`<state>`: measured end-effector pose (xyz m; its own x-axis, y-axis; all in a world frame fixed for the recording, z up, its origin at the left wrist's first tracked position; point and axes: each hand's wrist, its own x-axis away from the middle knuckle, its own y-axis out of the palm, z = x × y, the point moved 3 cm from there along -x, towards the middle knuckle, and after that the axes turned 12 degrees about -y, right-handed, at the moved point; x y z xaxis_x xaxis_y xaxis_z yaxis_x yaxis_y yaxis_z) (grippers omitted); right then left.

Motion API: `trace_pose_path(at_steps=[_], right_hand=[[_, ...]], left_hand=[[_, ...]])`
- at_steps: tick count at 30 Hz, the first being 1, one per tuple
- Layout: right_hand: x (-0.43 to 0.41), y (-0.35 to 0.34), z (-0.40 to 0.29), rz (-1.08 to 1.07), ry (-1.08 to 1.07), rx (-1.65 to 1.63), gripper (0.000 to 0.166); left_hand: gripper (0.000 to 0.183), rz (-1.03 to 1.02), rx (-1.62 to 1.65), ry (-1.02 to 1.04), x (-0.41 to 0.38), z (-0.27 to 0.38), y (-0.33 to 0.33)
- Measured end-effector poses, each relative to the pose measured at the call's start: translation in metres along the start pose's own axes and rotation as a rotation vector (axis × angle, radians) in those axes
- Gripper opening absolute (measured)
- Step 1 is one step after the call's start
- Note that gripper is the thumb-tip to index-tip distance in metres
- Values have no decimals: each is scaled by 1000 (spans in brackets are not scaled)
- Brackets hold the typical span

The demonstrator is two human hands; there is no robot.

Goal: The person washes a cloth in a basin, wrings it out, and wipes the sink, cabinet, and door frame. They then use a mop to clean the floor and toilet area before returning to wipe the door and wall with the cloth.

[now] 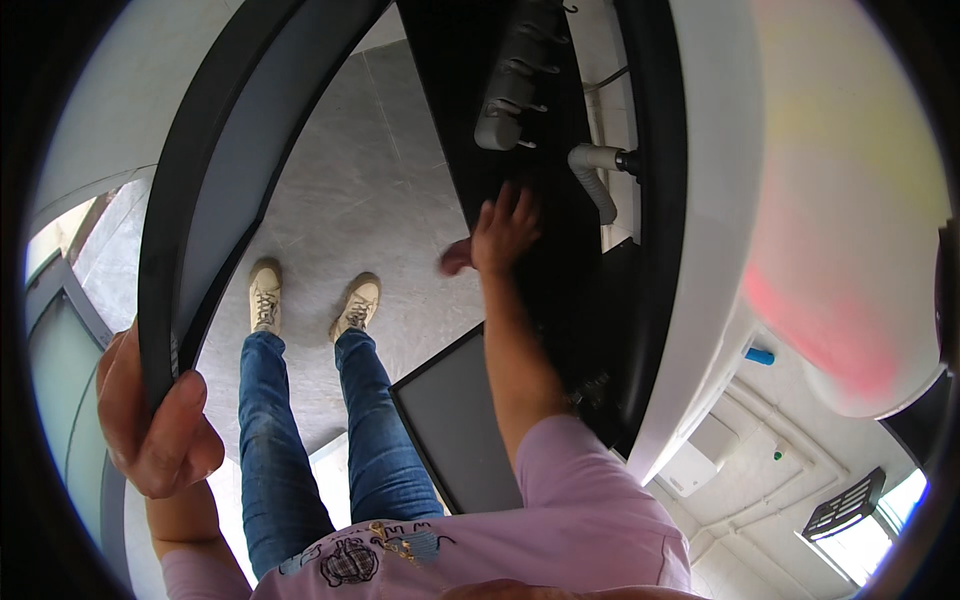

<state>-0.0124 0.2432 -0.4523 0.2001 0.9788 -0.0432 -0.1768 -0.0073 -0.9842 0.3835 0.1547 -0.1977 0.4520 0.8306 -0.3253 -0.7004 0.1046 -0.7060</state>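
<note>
My left hand (161, 420) grips the lower edge of an open cabinet door (169, 225) with a black frame and grey panel, thumb on one face and fingers on the other. My right hand (506, 229) reaches into the black cabinet interior (555, 277), fingers spread, with nothing seen held. A dark reddish thing (455, 258) shows beside that hand, blurred; what it is I cannot tell. Just above my right fingers is a grey rack with several hooks (499, 127). To its right a grey corrugated drain pipe (596, 176) bends down from the wall.
A second grey cabinet door (457, 420) stands open under my right arm. A white basin or counter edge (712, 225) runs along the right. My shoes are on the grey tiled floor (352, 165). Wall pipes (780, 420) and a glazed door (67, 390) are farther off.
</note>
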Motion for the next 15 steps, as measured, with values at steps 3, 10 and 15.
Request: trace_pose_path(at_steps=[3,10,15], right_hand=[[-34,7,37,5,-89,-110,46],[105,16,110,-130,491,160,54],[67,-38,7,-391,534,-240,52]], left_hand=[[35,-2,-20,8,8,-1,-1],[20,93,-83,47,-8,11,-9],[30,149,36,-91,8,49,29]])
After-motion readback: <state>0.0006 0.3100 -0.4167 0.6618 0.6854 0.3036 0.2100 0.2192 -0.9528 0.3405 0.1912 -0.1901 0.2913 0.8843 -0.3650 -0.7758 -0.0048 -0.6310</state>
